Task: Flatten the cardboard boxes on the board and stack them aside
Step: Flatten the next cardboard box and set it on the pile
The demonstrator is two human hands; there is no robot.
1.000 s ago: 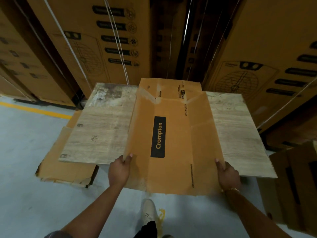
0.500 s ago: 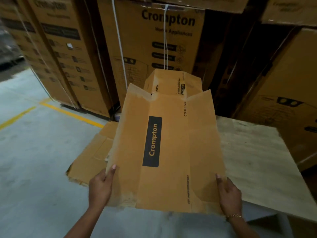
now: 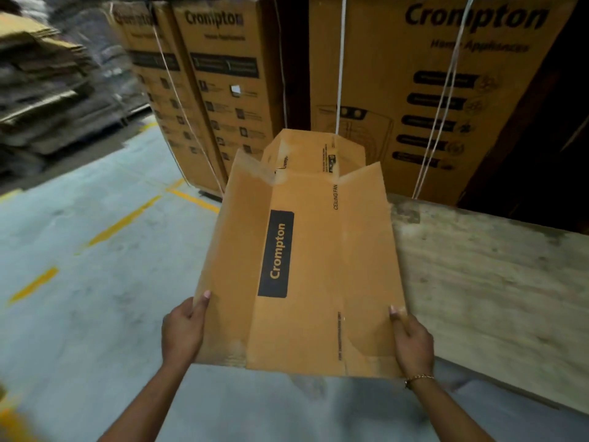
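Observation:
I hold a flattened brown cardboard box (image 3: 318, 256) with a black "Crompton" label in the air, left of the wooden board (image 3: 490, 282). My left hand (image 3: 183, 333) grips its near left edge, thumb on top. My right hand (image 3: 412, 342) grips the near right corner, a bracelet on its wrist. The box's far flaps stick up slightly. The sheet overhangs the board's left end and hides the floor beneath it.
Tall strapped Crompton cartons (image 3: 414, 90) stand close behind the board and the held box. A blurred pile of flattened cardboard (image 3: 41, 90) sits at the far left. Grey concrete floor (image 3: 79, 266) with yellow lines spreads to the left.
The box has been lifted off the board and swung to the left as my view turned left. The cardboard sheets on the floor beside the board have gone out of sight.

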